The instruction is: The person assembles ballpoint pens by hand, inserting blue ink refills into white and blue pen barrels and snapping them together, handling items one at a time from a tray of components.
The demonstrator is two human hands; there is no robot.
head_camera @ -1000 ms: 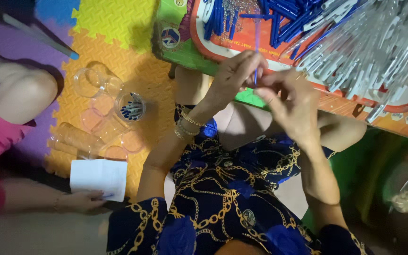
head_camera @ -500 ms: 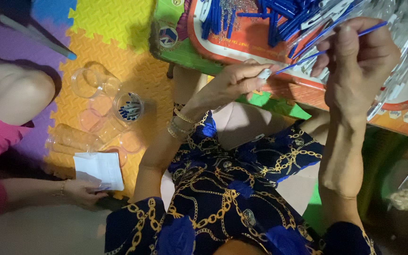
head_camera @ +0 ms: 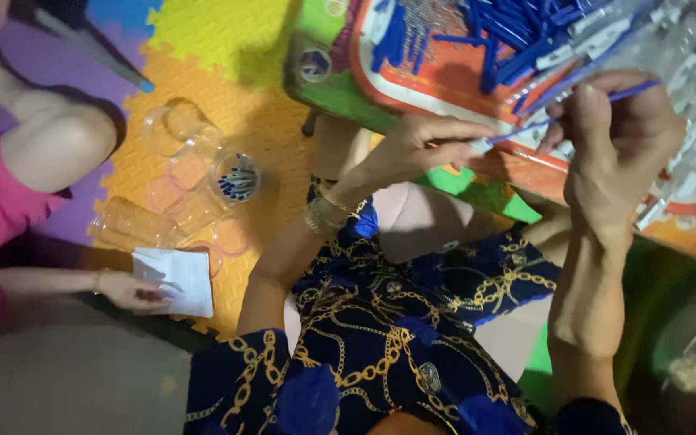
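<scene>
My left hand point(head_camera: 420, 149) pinches the pale tip end of a thin blue pen refill point(head_camera: 541, 121). My right hand point(head_camera: 618, 133) is closed around the refill's other end, which pokes out past my fingers toward the upper right. The refill stretches slanting between both hands, above the edge of an orange tray point(head_camera: 445, 89). In the tray lie several blue pen parts point(head_camera: 509, 28), and a heap of clear pen barrels point(head_camera: 686, 48) lies to their right. My lap, in a dark blue patterned dress, is below.
Clear plastic jars point(head_camera: 175, 129) lie on the coloured foam mat point(head_camera: 227, 48), one holding blue pieces point(head_camera: 237, 181). Another person in pink sits at the left, a hand point(head_camera: 126, 290) resting on a white paper point(head_camera: 179, 278). A small round lid point(head_camera: 314, 66) sits by the tray.
My hands, close together a second ago, have drawn apart: the right hand went right and up with the refill, the left stayed lower at its tip. The other person's hand shifted the paper slightly.
</scene>
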